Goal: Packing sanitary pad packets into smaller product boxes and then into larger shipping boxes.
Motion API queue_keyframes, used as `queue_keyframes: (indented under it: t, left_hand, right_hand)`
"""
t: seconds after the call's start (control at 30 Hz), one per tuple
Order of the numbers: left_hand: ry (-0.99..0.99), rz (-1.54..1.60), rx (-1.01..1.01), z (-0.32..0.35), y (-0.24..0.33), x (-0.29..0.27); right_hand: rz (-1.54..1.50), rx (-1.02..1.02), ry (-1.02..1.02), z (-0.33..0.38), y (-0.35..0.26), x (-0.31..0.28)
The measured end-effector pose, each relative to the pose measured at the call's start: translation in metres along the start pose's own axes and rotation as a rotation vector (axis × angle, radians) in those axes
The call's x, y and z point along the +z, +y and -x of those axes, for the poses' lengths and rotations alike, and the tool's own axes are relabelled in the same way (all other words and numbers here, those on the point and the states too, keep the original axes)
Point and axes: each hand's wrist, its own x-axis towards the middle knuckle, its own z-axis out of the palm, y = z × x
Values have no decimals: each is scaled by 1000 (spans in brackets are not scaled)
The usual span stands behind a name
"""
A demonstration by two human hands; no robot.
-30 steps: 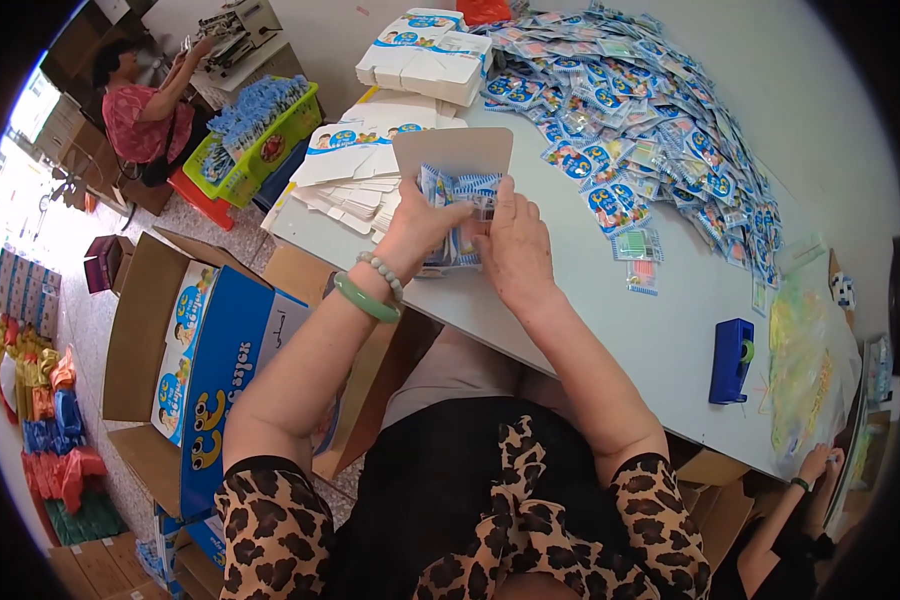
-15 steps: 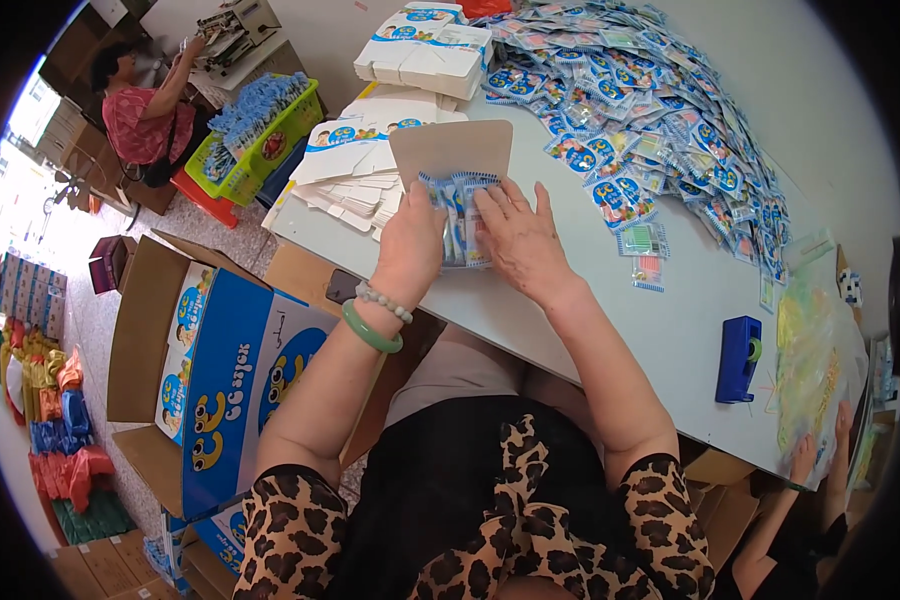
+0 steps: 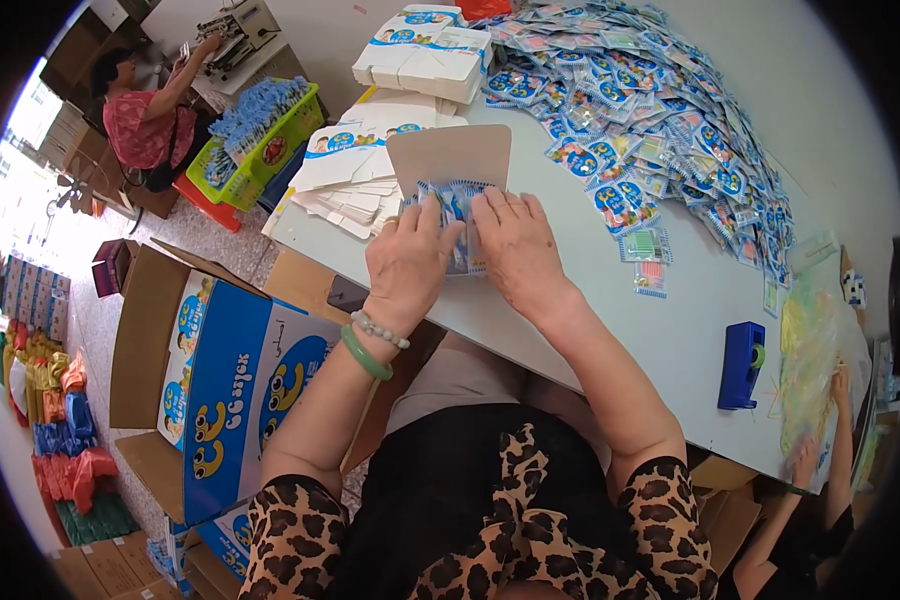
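A small white carton (image 3: 450, 152) stands on the table before me, its lid raised at the far side. Upright blue-and-clear sachets (image 3: 454, 212) fill it. My left hand (image 3: 406, 255) rests over the carton's left side, fingers extended on the sachets and thumb apart toward the middle. Over the right side lies my right hand (image 3: 518, 250), its fingers stretched out flat on the sachets. Both hands hide much of the carton's side walls. Two loose sachets (image 3: 648, 262) lie on the table to the right of my right hand.
A large heap of sachets (image 3: 660, 110) covers the far right. Flattened cartons (image 3: 355, 165) and stacked cartons (image 3: 420, 55) lie far left. A blue tape dispenser (image 3: 741, 365) stands right; a large open box (image 3: 225, 390) stands left. Another person's hands (image 3: 805, 462) touch a plastic bag (image 3: 812, 350).
My left hand has shifted from the carton's left side onto the sachets. My right hand's fingers have drawn together and lie flatter. At the right, a co-worker's hand has moved up the bag.
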Motion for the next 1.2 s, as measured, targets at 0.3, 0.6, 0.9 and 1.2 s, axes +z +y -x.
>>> queue_keyframes:
  t: [0.3,0.6,0.9,1.2]
  left_hand:
    - [-237,224,-83,-16,-23,19]
    - [-135,189,-110,-11,-16,27]
    - [-404,11,83,-18,-19,30]
    - [-9,191,183,18,-12,6]
  right_hand:
    - [-80,136,-14,-17,-13,18]
    - [-202,313,-122,-25,1,18]
    - [-91,194,-40,-20,-2,26]
    - [-531,294,167,34,28,-3]
